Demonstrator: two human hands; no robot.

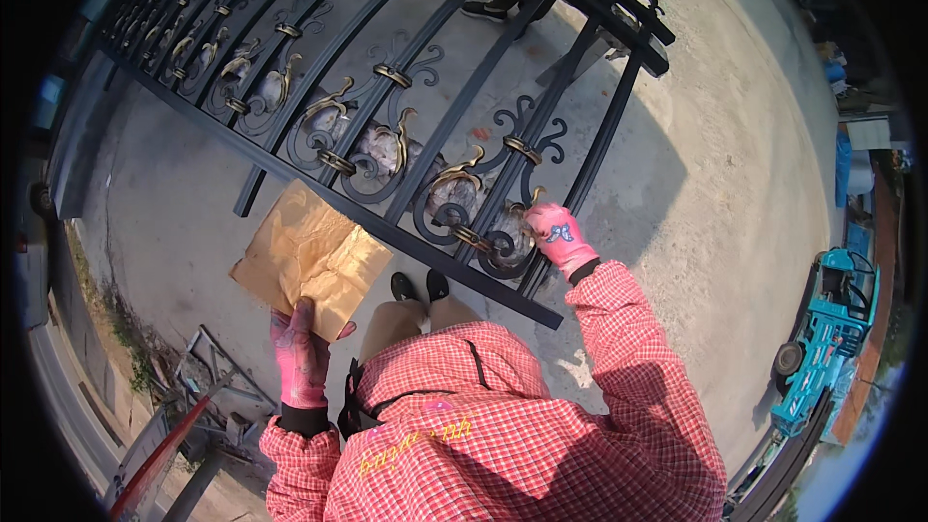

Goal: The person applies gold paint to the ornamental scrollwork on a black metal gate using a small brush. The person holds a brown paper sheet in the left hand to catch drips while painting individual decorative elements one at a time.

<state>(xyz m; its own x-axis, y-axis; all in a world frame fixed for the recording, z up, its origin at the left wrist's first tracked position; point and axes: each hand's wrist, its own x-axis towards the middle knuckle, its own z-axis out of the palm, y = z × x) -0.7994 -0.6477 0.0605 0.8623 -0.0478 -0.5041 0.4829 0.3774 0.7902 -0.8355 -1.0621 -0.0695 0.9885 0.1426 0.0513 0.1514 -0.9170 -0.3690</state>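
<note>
My left hand (301,358), in a pink glove, grips the lower edge of a crumpled brown sheet of cardboard (309,256), held flat below the rail of a black iron gate panel (406,232). The panel lies raised over the concrete and carries black scrolls with gold leaf ornaments (454,174). My right hand (558,235), also in a pink glove, is closed against a scroll at the panel's near end; what it holds, if anything, is hidden. Grey paint smears show on the ground under the scrolls.
Another person's feet in dark shoes (503,5) stand beyond the panel. My own feet (420,285) are under the rail. Metal frames and a red bar (184,416) lie at the lower left. A teal vehicle (831,319) is parked at the right.
</note>
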